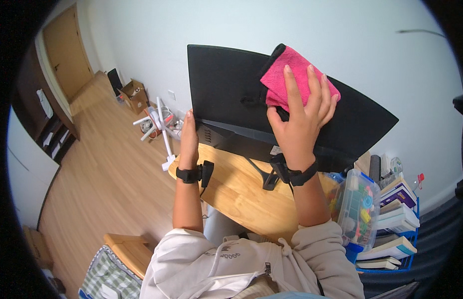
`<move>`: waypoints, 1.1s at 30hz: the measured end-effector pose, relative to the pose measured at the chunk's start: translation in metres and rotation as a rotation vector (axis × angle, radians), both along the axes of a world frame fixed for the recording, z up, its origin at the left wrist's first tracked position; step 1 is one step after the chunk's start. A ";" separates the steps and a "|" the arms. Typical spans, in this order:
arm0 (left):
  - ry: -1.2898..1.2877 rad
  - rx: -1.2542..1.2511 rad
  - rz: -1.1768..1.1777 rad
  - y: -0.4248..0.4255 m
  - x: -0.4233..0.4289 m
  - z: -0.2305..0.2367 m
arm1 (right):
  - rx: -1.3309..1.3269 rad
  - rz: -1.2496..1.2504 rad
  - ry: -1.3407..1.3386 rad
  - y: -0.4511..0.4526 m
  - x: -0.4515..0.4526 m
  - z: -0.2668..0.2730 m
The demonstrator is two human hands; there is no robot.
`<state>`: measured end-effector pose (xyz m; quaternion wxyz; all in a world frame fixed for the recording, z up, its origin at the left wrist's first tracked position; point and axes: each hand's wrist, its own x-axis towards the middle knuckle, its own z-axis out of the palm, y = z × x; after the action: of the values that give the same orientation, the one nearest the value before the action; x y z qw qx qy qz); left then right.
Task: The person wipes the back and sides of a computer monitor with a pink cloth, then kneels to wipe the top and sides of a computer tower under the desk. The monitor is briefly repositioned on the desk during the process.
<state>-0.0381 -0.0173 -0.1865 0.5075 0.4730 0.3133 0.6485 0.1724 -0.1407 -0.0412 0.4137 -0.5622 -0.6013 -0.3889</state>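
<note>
A black computer monitor (227, 86) stands on the wooden desk (231, 175), with vents and a small label on the side facing me. My right hand (302, 108) spreads its fingers over a folded pink cloth (291, 71) with black edging, holding it against the upper part of the monitor. Part of the cloth reaches over the top edge. At the monitor's left edge, my left hand (189, 138) steadies it from the side; some of its fingers are hidden. Below, the dark monitor stand (269, 181) rests on the desktop.
Right of the desk are a clear plastic box (358, 209) of colourful items and a blue rack (416, 224) of books. A white stand-like object (164, 138) and a cardboard box (134, 97) are on the floor at left. A wooden chair (129, 252) is at lower left.
</note>
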 end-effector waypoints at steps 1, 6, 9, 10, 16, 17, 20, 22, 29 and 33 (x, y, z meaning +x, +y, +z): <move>0.004 -0.053 0.025 0.000 0.002 -0.001 | -0.002 -0.002 -0.007 0.003 -0.003 -0.001; -0.017 -0.073 0.053 -0.005 0.007 -0.004 | -0.015 0.007 -0.054 0.018 -0.018 -0.001; -0.032 -0.048 0.057 -0.003 0.009 -0.006 | -0.025 0.013 -0.097 0.027 -0.031 0.000; -0.038 -0.033 0.055 -0.001 0.010 -0.008 | -0.029 0.026 -0.102 0.031 -0.035 0.000; -0.073 0.045 0.052 0.010 0.016 -0.023 | -0.004 0.085 -0.184 0.055 -0.068 -0.002; -0.080 0.059 0.050 0.012 0.017 -0.023 | -0.018 0.127 -0.180 0.057 -0.074 -0.005; -0.098 0.097 0.034 0.012 0.020 -0.021 | 0.014 0.199 -0.193 0.067 -0.090 -0.007; -0.121 0.121 0.028 0.008 0.021 -0.019 | 0.014 0.205 -0.233 0.071 -0.095 -0.009; -0.100 0.104 -0.003 0.003 0.017 -0.011 | -0.056 0.283 -0.177 0.066 -0.092 -0.023; -0.130 0.095 -0.020 0.003 0.017 -0.009 | -0.087 0.300 -0.135 0.062 -0.086 -0.033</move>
<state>-0.0210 -0.0145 -0.1953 0.5101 0.4568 0.2440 0.6868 0.0861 -0.0789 -0.0746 0.4010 -0.4562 -0.7212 -0.3332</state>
